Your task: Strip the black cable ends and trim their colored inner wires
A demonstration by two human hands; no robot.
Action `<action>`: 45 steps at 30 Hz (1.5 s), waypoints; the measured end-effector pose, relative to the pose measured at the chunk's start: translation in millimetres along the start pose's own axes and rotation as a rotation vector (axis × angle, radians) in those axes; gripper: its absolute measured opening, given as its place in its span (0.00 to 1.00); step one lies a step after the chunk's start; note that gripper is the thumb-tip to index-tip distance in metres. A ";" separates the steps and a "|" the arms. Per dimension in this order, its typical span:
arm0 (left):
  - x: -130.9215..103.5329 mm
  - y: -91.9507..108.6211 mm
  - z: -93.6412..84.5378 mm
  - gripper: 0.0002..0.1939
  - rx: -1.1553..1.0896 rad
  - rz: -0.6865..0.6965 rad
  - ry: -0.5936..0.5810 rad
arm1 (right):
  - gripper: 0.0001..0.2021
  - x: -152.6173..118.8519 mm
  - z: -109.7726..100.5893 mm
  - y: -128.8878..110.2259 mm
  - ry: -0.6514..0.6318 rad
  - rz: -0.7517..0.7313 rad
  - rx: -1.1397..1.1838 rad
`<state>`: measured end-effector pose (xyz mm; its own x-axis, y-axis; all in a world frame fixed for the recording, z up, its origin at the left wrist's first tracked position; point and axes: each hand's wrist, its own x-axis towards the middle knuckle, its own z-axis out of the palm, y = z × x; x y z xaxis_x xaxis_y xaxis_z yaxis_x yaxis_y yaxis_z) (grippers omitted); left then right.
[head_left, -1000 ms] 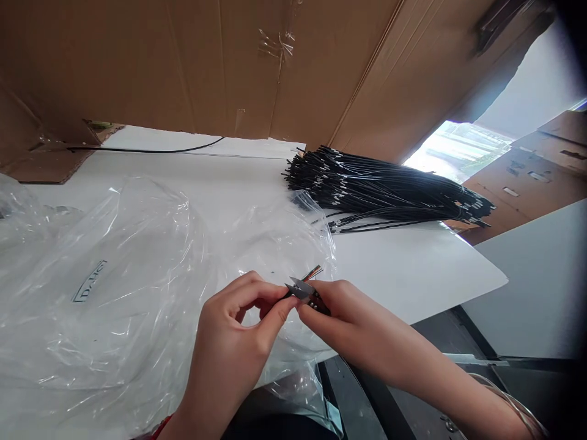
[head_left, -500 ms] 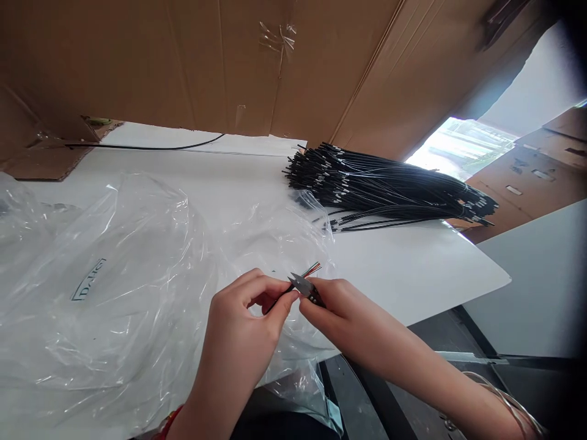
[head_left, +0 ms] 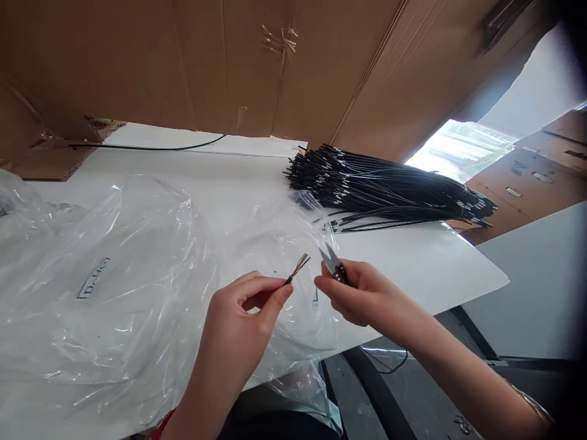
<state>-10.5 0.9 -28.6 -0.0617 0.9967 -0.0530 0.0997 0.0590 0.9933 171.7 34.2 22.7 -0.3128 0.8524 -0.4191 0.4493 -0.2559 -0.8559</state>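
Note:
Between thumb and forefinger, my left hand (head_left: 250, 315) pinches a black cable (head_left: 288, 280). Several thin coloured wires (head_left: 301, 264) fan out of its end, pointing up and right; the rest of the cable is hidden by the hand. My right hand (head_left: 362, 290) is closed around a pair of small dark-handled thread snips (head_left: 336, 267). Their pointed blades face up and left, slightly parted, a short way right of the wires and not touching them. Both hands are above a clear plastic bag (head_left: 151, 275).
A thick bundle of black cables (head_left: 385, 186) lies on the white table (head_left: 413, 263) at the back right. Cardboard (head_left: 183, 67) walls off the far side, with a single black cable (head_left: 160, 148) along its foot. The table's edge slants across the lower right.
The snips in my right hand have moved right, away from the cable, and their blades have parted. The wires at the cable's end are now more exposed and spread. My left hand stays nearly in place.

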 end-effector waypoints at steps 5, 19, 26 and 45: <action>-4.8 8.8 -6.7 0.07 -0.102 -0.103 -0.051 | 0.19 0.5 0.7 1.2 0.066 -0.105 0.118; -12.0 17.2 -15.1 0.16 -0.123 -0.117 -0.165 | 0.12 11.1 16.7 -13.1 -0.009 -0.285 0.150; -10.4 12.6 -17.2 0.16 -0.206 -0.208 -0.203 | 0.18 9.8 13.7 -7.9 0.077 -0.230 -0.023; -17.5 15.8 -11.2 0.10 0.014 0.016 -0.115 | 0.12 -7.5 27.5 -7.9 0.034 -0.171 -0.379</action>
<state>-18.9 -16.3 -10.9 0.0542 0.9973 -0.0493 0.1135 0.0429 0.9926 147.5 17.3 24.3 -0.3852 0.8840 -0.2649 0.6712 0.0714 -0.7378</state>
